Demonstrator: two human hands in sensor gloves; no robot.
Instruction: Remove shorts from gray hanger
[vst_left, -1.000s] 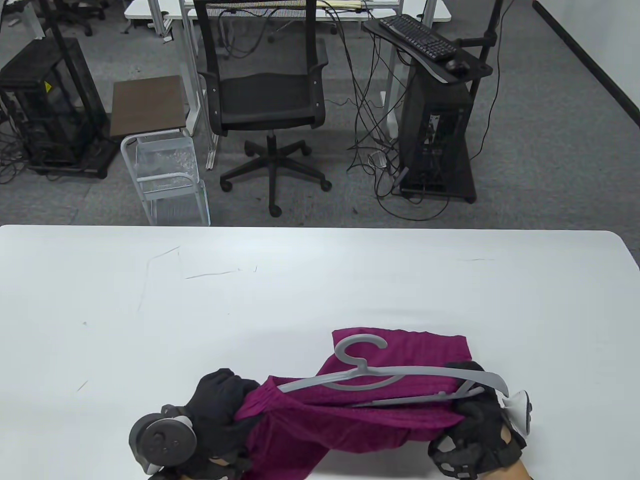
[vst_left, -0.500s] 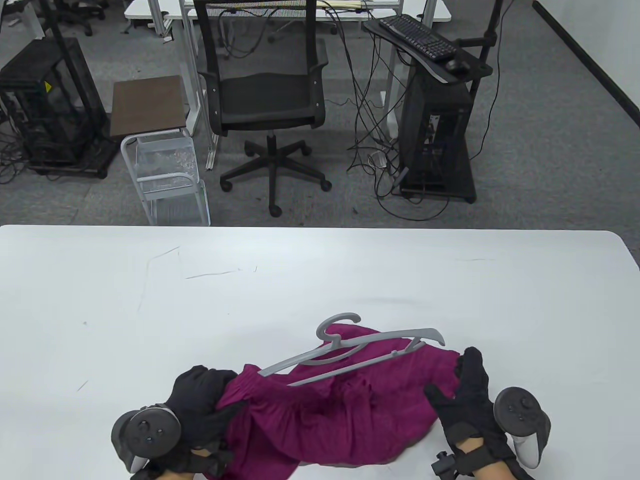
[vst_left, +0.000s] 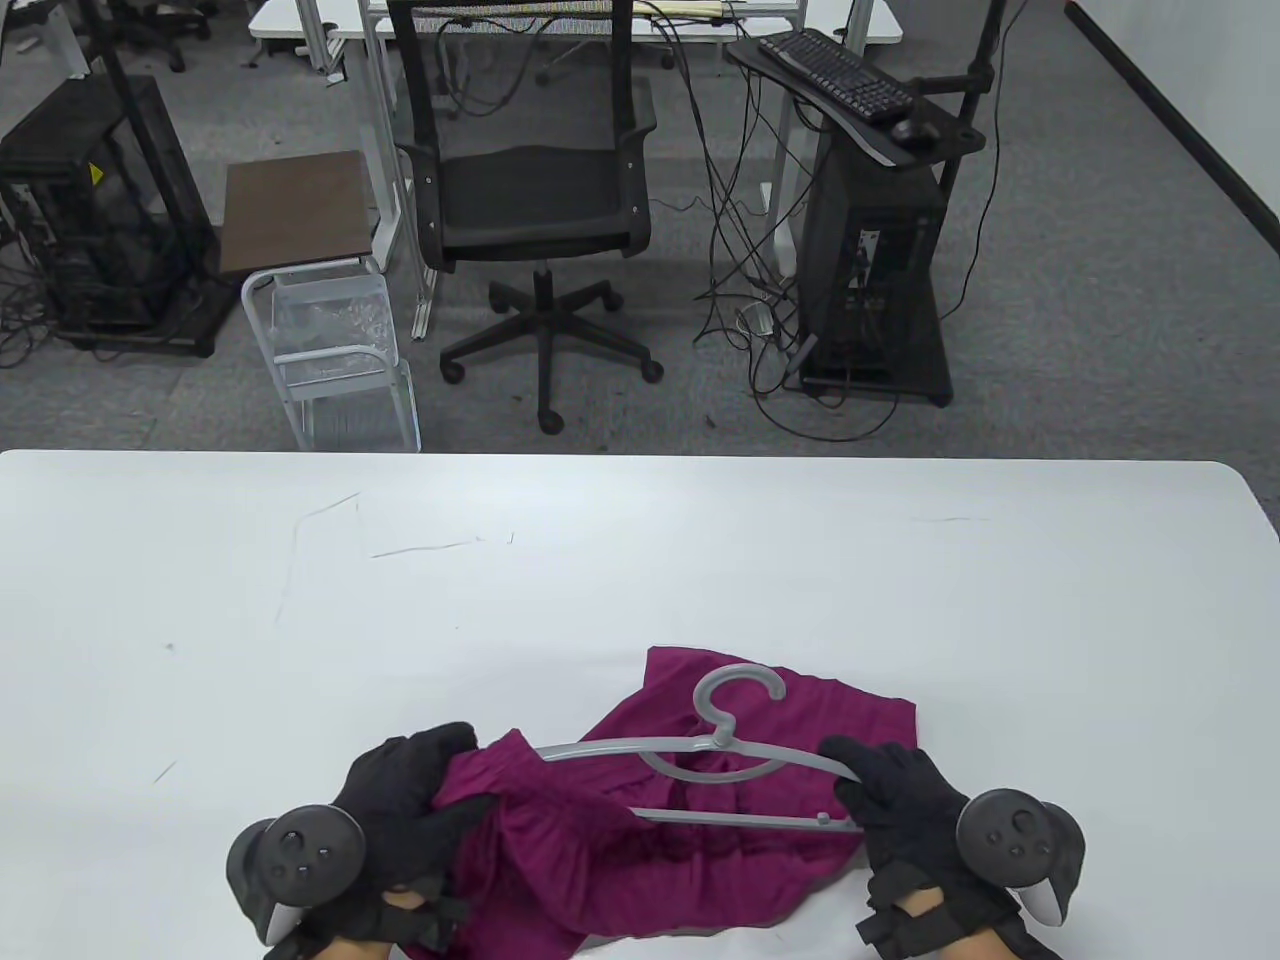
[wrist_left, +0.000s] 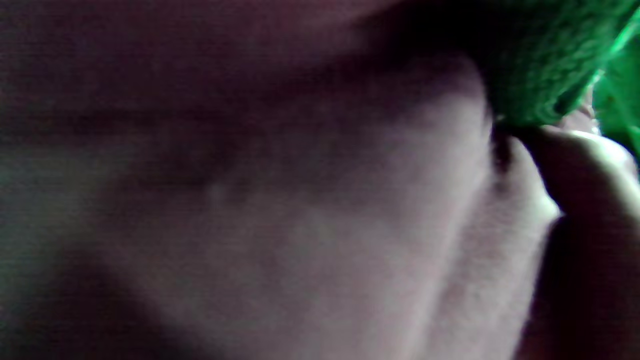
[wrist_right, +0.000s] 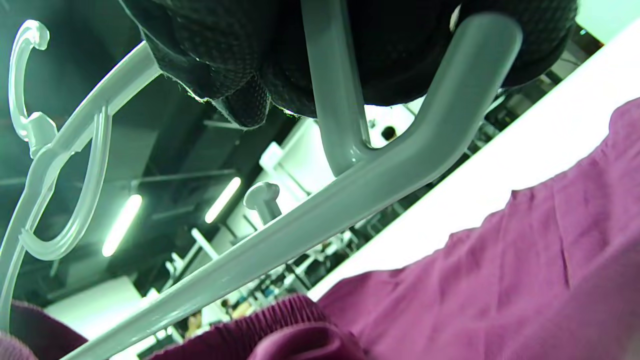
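Note:
Magenta shorts (vst_left: 690, 860) lie bunched on the white table (vst_left: 640, 560) near its front edge. A gray hanger (vst_left: 715, 745) lies over them, hook pointing away. My right hand (vst_left: 890, 790) grips the hanger's right end; the right wrist view shows the hanger (wrist_right: 350, 200) held above the shorts (wrist_right: 500, 280), with my gloved fingers (wrist_right: 240, 75) around it. My left hand (vst_left: 410, 790) grips the waistband at the shorts' left side. The left wrist view is a dark blur pressed close to fabric.
The table's far and left parts hold only faint marks. Beyond the far edge stand an office chair (vst_left: 535, 190), a small side table (vst_left: 295, 210) and a computer cart (vst_left: 875, 200).
My right hand, open on the shorts half a second ago, now grips the hanger's right end. The hanger has swung level and slid right. The shorts have bunched more under it.

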